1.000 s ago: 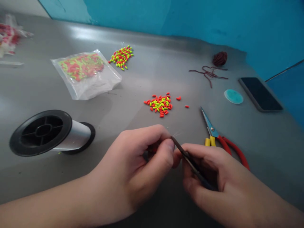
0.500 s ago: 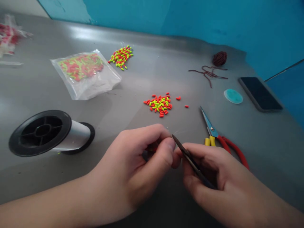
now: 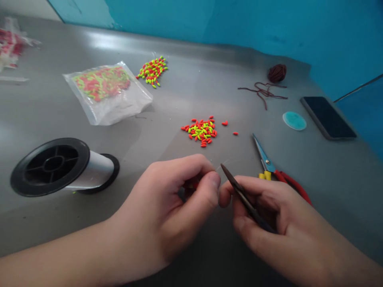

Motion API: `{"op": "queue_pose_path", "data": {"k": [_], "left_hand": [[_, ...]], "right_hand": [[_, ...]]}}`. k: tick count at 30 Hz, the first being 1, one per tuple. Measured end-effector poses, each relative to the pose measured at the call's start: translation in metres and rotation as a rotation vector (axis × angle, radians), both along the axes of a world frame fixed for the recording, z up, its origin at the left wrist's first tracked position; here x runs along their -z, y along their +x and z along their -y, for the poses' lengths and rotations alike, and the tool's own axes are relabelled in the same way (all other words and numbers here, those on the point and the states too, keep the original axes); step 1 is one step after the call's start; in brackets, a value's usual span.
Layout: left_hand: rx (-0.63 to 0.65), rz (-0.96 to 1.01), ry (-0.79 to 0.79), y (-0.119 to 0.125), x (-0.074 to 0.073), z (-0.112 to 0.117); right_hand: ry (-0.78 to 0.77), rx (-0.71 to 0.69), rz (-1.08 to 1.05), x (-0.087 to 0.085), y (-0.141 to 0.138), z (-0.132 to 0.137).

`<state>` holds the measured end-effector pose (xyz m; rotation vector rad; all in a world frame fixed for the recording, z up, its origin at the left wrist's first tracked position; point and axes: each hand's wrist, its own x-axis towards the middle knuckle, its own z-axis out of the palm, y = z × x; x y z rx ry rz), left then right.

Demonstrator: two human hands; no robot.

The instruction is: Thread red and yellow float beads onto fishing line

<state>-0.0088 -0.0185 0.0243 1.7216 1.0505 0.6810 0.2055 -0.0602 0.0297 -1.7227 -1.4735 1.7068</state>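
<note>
My left hand is curled closed at the front of the table, pinching a small red bead that is mostly hidden by the fingers. A fine clear line rises from those fingertips. My right hand grips a dark slender tool, possibly tweezers, whose tip points up and left. That tip sits just beyond my left thumb, not touching it. A heap of orange-red and lime-yellow oval beads lies ahead of both hands.
A spool of clear fishing line lies left. Further back are a plastic bag of beads, another bead heap, brown cord and its ball. Red-handled scissors sit behind my right hand; a phone and teal disc lie right.
My right hand and the dark tool have shifted slightly right and up, away from my left hand. The tool's tip now stands a little further from my left thumb.
</note>
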Motion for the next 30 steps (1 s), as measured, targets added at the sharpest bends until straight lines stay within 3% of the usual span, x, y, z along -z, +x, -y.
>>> {"op": "queue_pose_path", "data": {"k": [15,26,30], "left_hand": [[-0.103,-0.096,0.104,0.001,-0.001,-0.001],[-0.112,-0.124,0.14,0.001,-0.002,0.002],[-0.107,-0.124,0.124,0.0,-0.001,0.002]], "right_hand": [[0.072,0.052,0.036,-0.008,0.0,-0.008],[0.064,0.07,0.035,-0.009,0.001,-0.01],[0.091,0.14,0.028,-0.012,0.005,-0.013]]}}
